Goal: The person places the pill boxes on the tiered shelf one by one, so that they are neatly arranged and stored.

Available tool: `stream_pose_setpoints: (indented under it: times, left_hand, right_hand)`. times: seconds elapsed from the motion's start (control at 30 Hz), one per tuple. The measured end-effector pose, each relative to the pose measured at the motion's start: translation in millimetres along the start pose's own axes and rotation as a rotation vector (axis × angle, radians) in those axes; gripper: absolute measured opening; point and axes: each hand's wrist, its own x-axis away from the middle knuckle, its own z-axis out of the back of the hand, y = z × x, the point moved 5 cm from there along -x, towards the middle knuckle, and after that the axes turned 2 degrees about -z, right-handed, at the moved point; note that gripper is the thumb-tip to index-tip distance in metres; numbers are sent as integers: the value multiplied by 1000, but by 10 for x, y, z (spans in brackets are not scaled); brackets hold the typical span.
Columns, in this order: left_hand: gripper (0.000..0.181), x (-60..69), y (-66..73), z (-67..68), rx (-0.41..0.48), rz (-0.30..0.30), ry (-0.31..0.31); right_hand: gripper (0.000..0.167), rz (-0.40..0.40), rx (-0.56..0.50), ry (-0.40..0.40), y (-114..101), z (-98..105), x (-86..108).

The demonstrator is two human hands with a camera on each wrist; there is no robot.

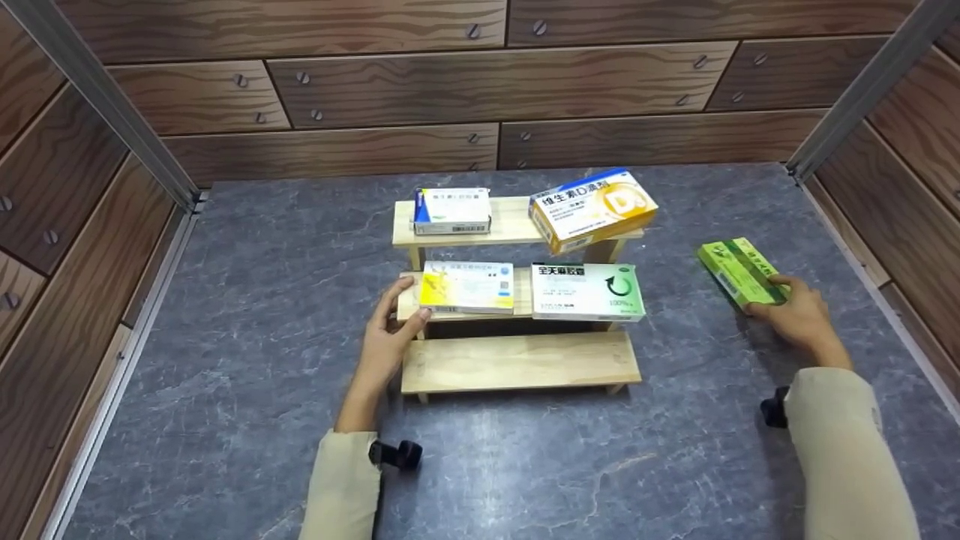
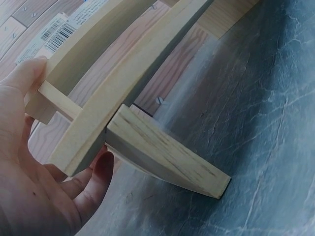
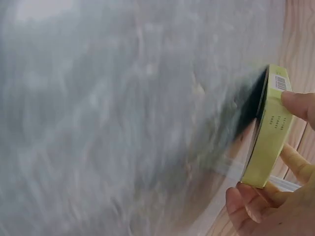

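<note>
In the head view my left hand [image 1: 386,337] grips the left end of the middle step of a wooden tiered stand [image 1: 517,361]. The left wrist view shows the thumb above and the fingers around the wooden end [image 2: 83,142]. Out to the right, my right hand [image 1: 801,319] holds a green medicine box [image 1: 742,271] between thumb and fingers. In the right wrist view that box [image 3: 268,132] is seen from its narrow side, tilted over the table. A yellow-and-white box [image 1: 469,287] lies on the middle step, close to my left thumb.
A white-and-green box [image 1: 589,292] shares the middle step. On the top step are a blue-and-white box [image 1: 452,211] and, set askew over the front edge, an orange-and-white box [image 1: 592,210]. Wood-patterned walls [image 1: 495,82] enclose the dark grey table [image 1: 247,360].
</note>
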Motion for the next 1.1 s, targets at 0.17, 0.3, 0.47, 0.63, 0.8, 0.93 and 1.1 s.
stream_pose_setpoints:
  times: [0.17,0.3,0.47,0.63,0.8,0.93,1.1]
  left_hand:
    - [56,-6,5,-6,2,-10,5]
    - [56,-4,5,-9,-2,-4,14]
    - [56,3,1,-4,-23,13,22]
    - [55,-1,8,4,-39,11,28]
    - [55,0,10,13,-53,11,27]
    - [55,1,10,5,-38,3,22]
    - [55,0,8,-2,-26,-4,21]
  right_hand:
    - [82,-12,-84,19,64,154,69]
    - [80,3,-162,56,109,289,151]
    - [75,54,-199,158,103,488,294]
    - [71,31,-195,249,35,652,442]
    - [67,66,-212,308,-88,764,571]
    - [64,120,-224,334,-239,824,688]
    - [62,217,-279,332,-503,869,844]
